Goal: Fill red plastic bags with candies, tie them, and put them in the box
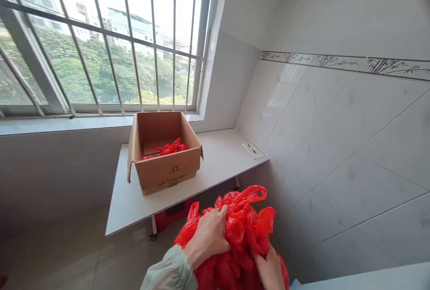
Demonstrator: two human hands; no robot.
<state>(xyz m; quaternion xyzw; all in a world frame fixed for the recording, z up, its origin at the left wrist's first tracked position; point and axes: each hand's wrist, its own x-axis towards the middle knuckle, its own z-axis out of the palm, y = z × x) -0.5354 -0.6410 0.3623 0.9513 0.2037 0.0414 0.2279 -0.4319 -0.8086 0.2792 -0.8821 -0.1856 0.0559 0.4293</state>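
Between 5 and 6 o'clock from the middle of the view, a bunch of red plastic carrier bags (pixel 247 225) is held, the left hand (pixel 208 232) curled closed on its gathered plastic from the 9 o'clock side. The right hand (pixel 268 266) presses into the bunch at its 4 o'clock, its fingers mostly buried, so how far they close cannot be told. Toward 10 o'clock from the bunch, an open cardboard box (pixel 168 171) containing more red plastic (pixel 172 148) sits on a white tabletop (pixel 220 153).

Both hands (pixel 208 232) (pixel 269 266) curled (left higher)
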